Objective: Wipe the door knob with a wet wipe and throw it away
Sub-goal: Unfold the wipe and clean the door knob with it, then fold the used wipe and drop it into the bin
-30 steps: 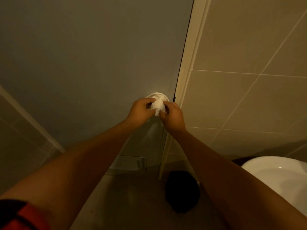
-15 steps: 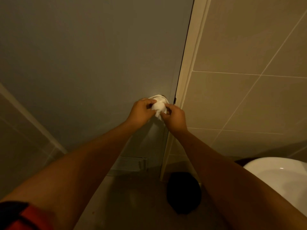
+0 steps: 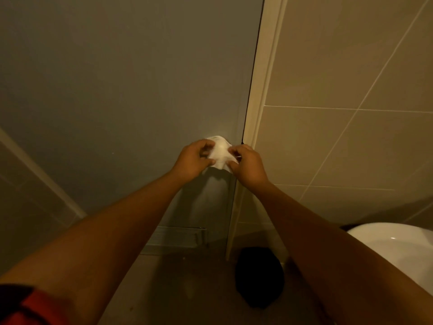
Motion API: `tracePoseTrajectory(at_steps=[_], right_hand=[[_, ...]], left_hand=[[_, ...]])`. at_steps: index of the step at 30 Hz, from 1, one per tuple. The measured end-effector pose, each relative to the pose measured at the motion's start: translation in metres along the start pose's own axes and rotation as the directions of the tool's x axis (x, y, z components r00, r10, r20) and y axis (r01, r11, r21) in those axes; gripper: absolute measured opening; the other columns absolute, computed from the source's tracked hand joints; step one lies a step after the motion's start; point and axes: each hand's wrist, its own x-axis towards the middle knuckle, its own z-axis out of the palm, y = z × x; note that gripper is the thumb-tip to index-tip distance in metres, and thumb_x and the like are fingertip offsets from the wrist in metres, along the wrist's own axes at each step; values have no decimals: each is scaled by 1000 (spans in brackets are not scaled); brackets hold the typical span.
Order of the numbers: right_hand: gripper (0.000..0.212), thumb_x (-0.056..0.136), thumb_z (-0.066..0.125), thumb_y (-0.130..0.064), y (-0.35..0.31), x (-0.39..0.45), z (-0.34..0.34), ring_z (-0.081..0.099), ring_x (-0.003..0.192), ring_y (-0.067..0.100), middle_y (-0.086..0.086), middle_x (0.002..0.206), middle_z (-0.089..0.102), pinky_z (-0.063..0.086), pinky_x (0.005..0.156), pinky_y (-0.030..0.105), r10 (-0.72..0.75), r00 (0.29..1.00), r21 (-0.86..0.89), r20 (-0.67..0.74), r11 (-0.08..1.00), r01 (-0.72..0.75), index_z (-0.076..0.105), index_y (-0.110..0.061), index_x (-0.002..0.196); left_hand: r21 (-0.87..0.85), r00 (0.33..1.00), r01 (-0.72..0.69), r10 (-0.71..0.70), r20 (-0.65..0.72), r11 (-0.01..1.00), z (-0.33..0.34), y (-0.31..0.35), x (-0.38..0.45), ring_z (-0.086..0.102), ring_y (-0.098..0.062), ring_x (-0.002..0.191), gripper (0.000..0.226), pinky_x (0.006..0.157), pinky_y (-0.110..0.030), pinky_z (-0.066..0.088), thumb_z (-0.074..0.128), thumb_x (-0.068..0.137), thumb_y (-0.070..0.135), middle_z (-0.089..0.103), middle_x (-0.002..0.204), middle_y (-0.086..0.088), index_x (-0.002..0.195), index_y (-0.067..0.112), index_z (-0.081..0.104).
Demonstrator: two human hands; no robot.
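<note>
At the middle of the view, low on the door: the spot where both hands meet.
Wet wipe (image 3: 219,153): white, bunched up, pressed against the grey door (image 3: 121,90) near its right edge.
Door knob: hidden under the wipe, cannot tell its shape.
Left hand (image 3: 191,161): at 9 o'clock from the wipe, fingers curled and pinching its left side.
Right hand (image 3: 246,164): at 3 o'clock from the wipe, fingers curled and pinching its right side.
Arms: bare, reaching up from 6 o'clock to the wipe.
Door frame (image 3: 262,95): pale strip just beside the right hand, at 3 o'clock from the door.
Tiled wall (image 3: 351,78): beige, further out at 3 o'clock.
Black thing (image 3: 259,280): round and dark, on the floor at 6 o'clock from the wipe, too dim to tell more.
White bowl (image 3: 403,245): shiny, at 4 o'clock, near the right arm.
Sleeve (image 3: 25,308): red and black, at 8 o'clock, in the corner.
</note>
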Motion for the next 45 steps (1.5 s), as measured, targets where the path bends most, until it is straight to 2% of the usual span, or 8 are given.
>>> tracePoseTrajectory(at_steps=[6, 14, 18, 21, 30, 34, 39, 45], right_hand=[[52, 87, 67, -18, 1, 4, 6, 60, 117, 26, 12, 134, 59, 46, 98, 33, 5, 988, -41, 153, 999, 1, 51, -14, 137], [35, 87, 68, -22, 1, -4, 14, 65, 93, 18, 9, 111, 72, 54, 88, 32, 125, 992, 59, 27, 990, -126, 66, -10, 120], [22, 89, 66, -15, -2, -12, 8, 61, 82, 15, 11, 101, 74, 50, 79, 26, 137, 989, 56, -52, 989, -134, 72, -6, 109], [19, 89, 66, -12, -4, -20, 4, 65, 85, 19, 11, 100, 73, 56, 86, 33, 162, 986, 70, -30, 985, -159, 73, -6, 106], [27, 90, 58, -8, 17, -64, -19, 60, 87, 13, 9, 109, 72, 47, 77, 25, 265, 964, -3, 15, 964, -265, 70, -11, 115], [23, 91, 57, -9, 30, -78, -34, 64, 88, 18, 13, 105, 74, 43, 76, 22, 355, 933, -13, -54, 935, -356, 74, -7, 107], [20, 90, 60, -16, 61, -102, -48, 67, 90, 26, 13, 97, 74, 43, 71, 24, 530, 842, 28, -99, 848, -530, 75, -8, 100], [16, 90, 61, -15, 111, -132, -42, 64, 73, 27, 11, 72, 63, 52, 65, 36, 695, 717, 152, -51, 715, -682, 65, -13, 74]], left_hand=[[101, 995, 43, -51, 87, 994, 4, 2, 5, 60, -27, 119, 52, 96, -29, 46, 72, 81, 3, 62, 132, -13, 131, 7, 60], [166, 991, 113, -98, -96, 980, 17, -1, -4, 66, -20, 92, 37, 80, -24, 47, 73, 83, 13, 72, 109, -15, 119, 4, 68], [122, 984, 81, -60, -169, 989, 19, -2, -14, 71, -29, 90, 30, 86, -41, 59, 73, 83, 10, 74, 100, -17, 112, 4, 72], [98, 982, 53, -34, -187, 994, 20, 1, -24, 70, -29, 96, 29, 90, -35, 57, 69, 86, 8, 73, 107, -18, 114, 2, 71], [144, 993, 43, -58, 103, 989, 45, -1, -37, 66, -20, 86, 16, 81, -28, 52, 64, 88, 10, 73, 98, -11, 99, 6, 76], [124, 979, 53, -76, 191, 991, 72, 11, -34, 58, -19, 75, 12, 66, -21, 44, 62, 89, 12, 65, 81, -6, 92, 6, 72], [134, 971, -26, -7, 237, 991, 110, 15, -32, 56, -15, 66, 17, 58, -20, 42, 75, 80, 21, 62, 71, -4, 75, 5, 73], [165, 935, 42, -97, 342, 985, 167, 0, -29, 63, -19, 76, 19, 69, -29, 51, 75, 81, 26, 67, 79, -4, 84, 8, 73]])
